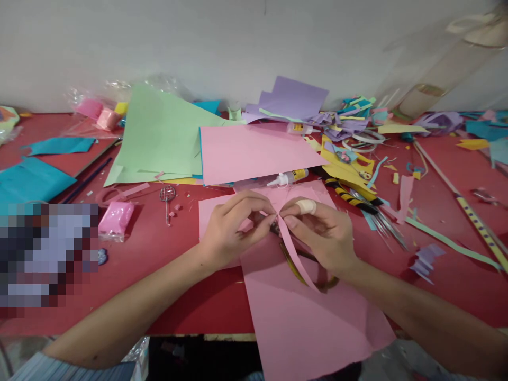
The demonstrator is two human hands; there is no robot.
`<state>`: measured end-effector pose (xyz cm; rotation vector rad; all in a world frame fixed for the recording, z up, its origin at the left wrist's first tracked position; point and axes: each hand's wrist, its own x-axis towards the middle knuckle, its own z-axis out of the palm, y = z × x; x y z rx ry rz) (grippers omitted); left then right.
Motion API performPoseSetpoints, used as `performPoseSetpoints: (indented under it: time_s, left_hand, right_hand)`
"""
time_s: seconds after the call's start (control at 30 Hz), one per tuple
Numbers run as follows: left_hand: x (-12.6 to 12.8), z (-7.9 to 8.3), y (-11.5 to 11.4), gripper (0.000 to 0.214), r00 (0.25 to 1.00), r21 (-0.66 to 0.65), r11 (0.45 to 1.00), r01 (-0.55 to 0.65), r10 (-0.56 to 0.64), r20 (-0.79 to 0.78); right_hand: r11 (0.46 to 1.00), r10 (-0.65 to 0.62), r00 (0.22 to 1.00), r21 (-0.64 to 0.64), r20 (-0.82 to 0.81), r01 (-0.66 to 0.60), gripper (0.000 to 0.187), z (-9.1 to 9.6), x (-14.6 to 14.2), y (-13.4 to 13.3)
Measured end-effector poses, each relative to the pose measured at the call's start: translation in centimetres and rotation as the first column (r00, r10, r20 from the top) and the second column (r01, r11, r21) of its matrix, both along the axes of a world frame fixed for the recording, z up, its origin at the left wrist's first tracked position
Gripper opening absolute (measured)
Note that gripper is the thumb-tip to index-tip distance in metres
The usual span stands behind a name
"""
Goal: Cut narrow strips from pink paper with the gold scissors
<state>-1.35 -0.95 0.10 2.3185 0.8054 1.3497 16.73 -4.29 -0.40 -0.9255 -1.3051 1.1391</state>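
Over the middle of the red table my left hand and my right hand meet fingertip to fingertip. Both pinch the top end of a narrow pink paper strip that hangs down and to the right between them. A plaster is wrapped round one finger of my right hand. Under the hands lies a large pink paper sheet that runs over the table's front edge. A dark ring-shaped object lies partly hidden under my right wrist.
A glue bottle lies just behind the hands, by another pink sheet and a green sheet. Coloured paper scraps, striped sticks and a pink packet lie around. Blue sheets lie left.
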Motion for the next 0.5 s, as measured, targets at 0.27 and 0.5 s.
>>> performPoseSetpoints:
  time_s: [0.27, 0.5]
  left_hand:
    - [0.01, -0.02, 0.13, 0.006, 0.997, 0.002, 0.997, 0.074, -0.074, 0.027]
    - [0.0, 0.08, 0.17, 0.005, 0.998, 0.055, 0.997, 0.056, -0.055, -0.028]
  right_hand:
    - [0.989, 0.096, 0.983, -0.099, -0.159, -0.113, 0.007, -0.17, -0.16, 0.32]
    - [0.979, 0.117, 0.968, -0.138, -0.222, -0.15, 0.011, -0.31, -0.16, 0.43]
